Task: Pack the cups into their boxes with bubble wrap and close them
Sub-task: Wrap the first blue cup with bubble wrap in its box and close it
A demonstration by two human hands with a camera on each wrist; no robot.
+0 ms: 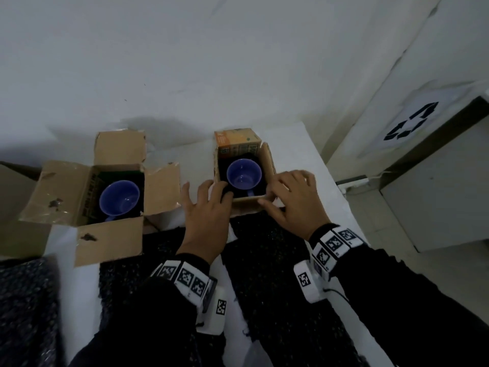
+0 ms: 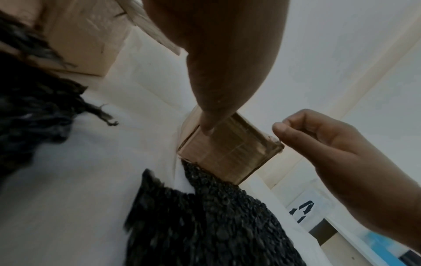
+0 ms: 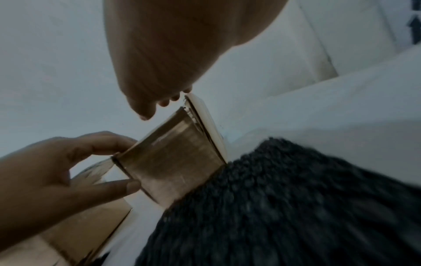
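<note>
Head view shows both hands at the small box point(image 1: 244, 201) on the right of the white table point(image 1: 299, 144). The left hand point(image 1: 205, 210) lies spread at the box's near-left corner, fingers straight, some reaching over the rim onto the dark wrap inside; it curls around nothing. The right hand point(image 1: 288, 200) sits at the near-right corner with fingers loosely bent over the edge and thumb against the near wall; whether it actually pinches the cardboard cannot be told. In the left wrist view that hand's fingers point(image 2: 303, 124) are curled just beside the box's upper corner.

Inside the small box a blue cup point(image 1: 244, 174) stands upright, mouth up, handle toward the near side, bedded in black bubble wrap. An orange printed flap point(image 1: 235, 140) stands up at the far side.

Black bubble wrap point(image 1: 267, 250) runs from under the box toward the person, with another strip point(image 1: 158, 250) to its left.

Left of it, well apart, a larger box point(image 1: 87, 192) lies with four flaps folded out, holding a second blue cup point(image 1: 119, 198), also mouth up.

Far right stands a white surface with a recycling symbol point(image 1: 411, 124).
</note>
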